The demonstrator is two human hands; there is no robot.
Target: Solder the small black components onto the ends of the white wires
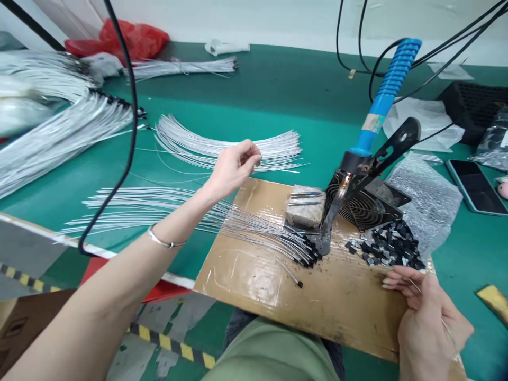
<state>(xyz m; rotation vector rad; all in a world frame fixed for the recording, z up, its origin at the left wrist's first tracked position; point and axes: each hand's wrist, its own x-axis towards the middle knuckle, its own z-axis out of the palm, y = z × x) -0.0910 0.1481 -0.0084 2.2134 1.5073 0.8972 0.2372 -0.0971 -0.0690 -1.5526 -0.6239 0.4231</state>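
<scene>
Two bare hands are seen, well apart, above a green worktop point(329, 121). By the left grip point(234, 166), the right-hand part of the back bundle of white wires point(278, 144) is partly covered; the fingertips are drawn together, but whether a wire is pinched between them cannot be told. In the right grip point(428, 309), a thin strand point(446, 330) is held, laid across the hand from the fingers toward the wrist.

The front bundle of wires point(246, 219) is crossed from above by the left forearm, on which a bracelet point(164, 239) is worn. Its black-tipped ends are rested on a cardboard sheet point(329, 301), near the foot of a stand in which a blue-handled iron point(391, 92) is held at a slant. One wire point(291, 274) is set a little apart from that bundle, its black tip nearest the sheet's front edge.

Just beyond the right grip's fingers, small black pieces point(397, 243) are heaped, with bubble wrap point(431, 206) behind them. A block point(305, 211) is placed left of the stand. Farther right, a phone point(478, 185) is laid flat.
</scene>
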